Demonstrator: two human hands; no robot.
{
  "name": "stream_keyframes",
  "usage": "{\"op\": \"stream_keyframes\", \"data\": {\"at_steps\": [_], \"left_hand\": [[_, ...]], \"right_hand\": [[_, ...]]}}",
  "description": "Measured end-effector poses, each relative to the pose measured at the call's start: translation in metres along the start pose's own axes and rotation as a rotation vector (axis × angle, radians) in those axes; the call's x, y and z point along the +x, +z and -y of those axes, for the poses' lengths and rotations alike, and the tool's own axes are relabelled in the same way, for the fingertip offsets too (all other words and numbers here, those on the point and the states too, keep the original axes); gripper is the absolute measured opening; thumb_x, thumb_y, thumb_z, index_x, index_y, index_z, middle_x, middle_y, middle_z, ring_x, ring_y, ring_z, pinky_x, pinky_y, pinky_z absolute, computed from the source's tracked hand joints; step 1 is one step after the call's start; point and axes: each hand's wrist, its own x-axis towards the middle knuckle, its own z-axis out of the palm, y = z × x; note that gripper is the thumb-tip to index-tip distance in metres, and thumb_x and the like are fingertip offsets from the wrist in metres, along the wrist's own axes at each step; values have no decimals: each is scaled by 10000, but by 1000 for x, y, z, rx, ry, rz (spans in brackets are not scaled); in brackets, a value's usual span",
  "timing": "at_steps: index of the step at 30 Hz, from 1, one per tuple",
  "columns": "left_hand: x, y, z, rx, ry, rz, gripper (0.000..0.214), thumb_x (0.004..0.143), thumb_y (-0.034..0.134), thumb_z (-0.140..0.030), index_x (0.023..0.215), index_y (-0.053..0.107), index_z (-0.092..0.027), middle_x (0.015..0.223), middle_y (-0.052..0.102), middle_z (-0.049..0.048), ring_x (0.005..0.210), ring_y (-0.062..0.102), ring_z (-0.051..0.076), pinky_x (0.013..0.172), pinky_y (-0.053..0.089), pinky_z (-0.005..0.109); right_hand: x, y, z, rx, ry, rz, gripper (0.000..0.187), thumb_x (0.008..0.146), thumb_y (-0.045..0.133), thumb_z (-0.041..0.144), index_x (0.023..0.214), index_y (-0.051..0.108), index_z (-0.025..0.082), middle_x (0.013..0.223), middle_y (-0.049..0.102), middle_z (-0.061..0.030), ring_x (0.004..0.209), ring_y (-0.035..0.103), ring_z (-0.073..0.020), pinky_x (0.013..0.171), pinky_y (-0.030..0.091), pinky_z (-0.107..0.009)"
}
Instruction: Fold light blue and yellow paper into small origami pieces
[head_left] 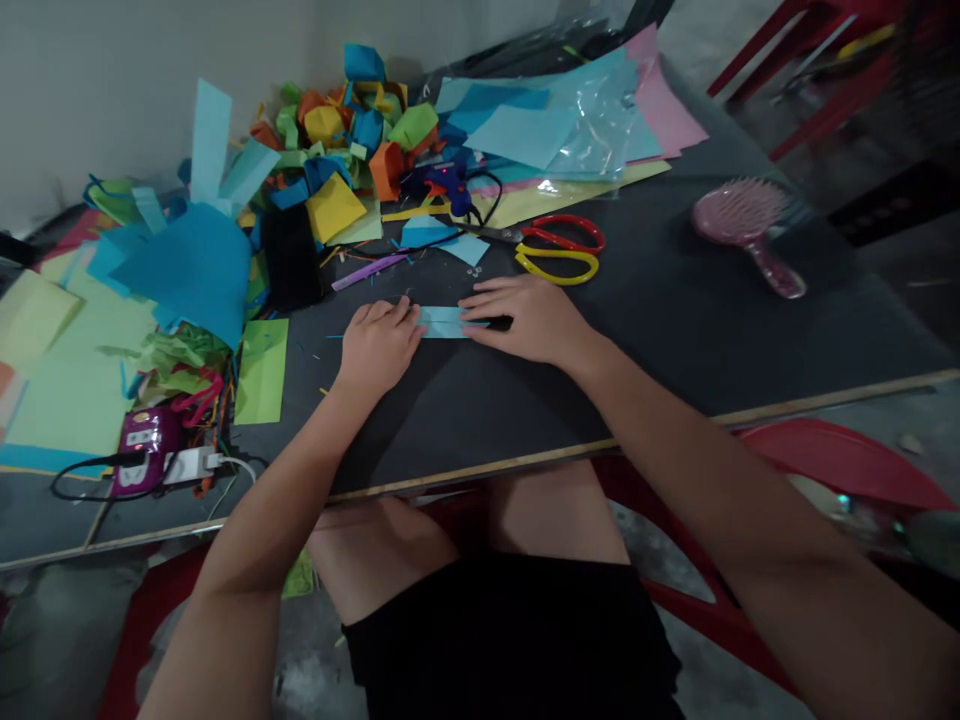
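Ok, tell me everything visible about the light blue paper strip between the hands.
The light blue paper strip is a narrow, thin piece with faint crease lines, so it may be folded. It lies flat and crosswise on the dark table. The left hand covers its left end with bent fingers, and the right hand presses flat fingers on its right end. Only the middle shows.

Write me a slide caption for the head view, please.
Left hand and right hand press a blue paper strip on the dark table, scissors beyond.
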Motion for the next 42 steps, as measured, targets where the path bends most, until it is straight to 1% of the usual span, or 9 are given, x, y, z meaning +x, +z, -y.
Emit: {"op": "stream_keyframes", "data": {"at_steps": [7, 13, 17, 21, 27, 31, 35, 37, 42], "left_hand": [[3, 1, 12, -115, -117, -139, 474, 793, 727, -429, 1205, 656, -204, 987, 754, 98, 1033, 615, 324, 928, 457, 468], [7, -5, 12, -418, -180, -74, 191, 772, 753, -382, 814, 724, -198, 790, 724, 23, 732, 632, 187, 676, 442, 289], [8, -3, 6, -676, -437, -293, 325, 746, 762, -488, 693, 662, -183, 594, 600, -27, 544, 543, 116, 518, 368, 239], [5, -4, -5, -850, -560, -362, 383, 705, 780, -544, 691, 633, -191, 529, 574, -45, 459, 515, 99, 438, 349, 217], [0, -13, -9, -756, -542, -395, 447, 736, 757, -563, 578, 589, -180, 501, 541, -36, 496, 493, 90, 454, 342, 220], [3, -18, 1, -882, -475, -431, 485, 854, 584, -641, 710, 673, -186, 661, 646, 3, 602, 598, 114, 523, 430, 230], [6, -17, 4, -985, -390, -273, 429, 775, 696, -615, 790, 734, -187, 663, 665, 5, 573, 593, 119, 511, 444, 235], [6, -14, 5, -973, -367, -220, 395, 772, 719, -573, 738, 731, -179, 603, 639, -3, 537, 568, 112, 502, 439, 235], [7, -6, 12, -932, -374, -361, 323, 782, 733, -505, 782, 745, -182, 692, 702, 10, 542, 569, 89, 499, 450, 207]], "right_hand": [[4, 8, 7, 117, 109, -30, 575, 741, 777, 334, 1269, 586, 208, 1079, 720, -106, 1041, 652, -306, 859, 530, -456], [11, 18, -4, 480, 153, -139, 817, 624, 856, 378, 1341, 498, 219, 1029, 713, -79, 811, 663, -209, 713, 556, -367], [22, 21, 3, 870, 304, -134, 683, 639, 837, 520, 1192, 588, 205, 951, 740, -69, 722, 689, -184, 606, 565, -312], [41, 30, 30, 1020, 401, -120, 544, 649, 814, 587, 978, 682, 175, 865, 744, -74, 745, 713, -205, 604, 581, -311], [60, 45, 52, 1112, 272, -255, 454, 732, 743, 618, 894, 722, 195, 936, 767, -79, 943, 726, -255, 862, 602, -408], [54, 35, 43, 1118, 235, 43, 448, 713, 781, 586, 867, 711, 171, 837, 764, -90, 828, 741, -271, 798, 625, -460], [49, 29, 35, 1060, 185, 257, 408, 712, 801, 524, 890, 718, 166, 852, 769, -87, 794, 739, -248, 747, 632, -428], [49, 32, 34, 951, 182, 216, 360, 675, 833, 493, 803, 726, 174, 774, 758, -52, 740, 722, -212, 701, 626, -367], [48, 37, 34, 960, 351, -1, 394, 664, 812, 563, 714, 734, 180, 562, 668, 6, 496, 599, -126, 437, 538, -246]]}}
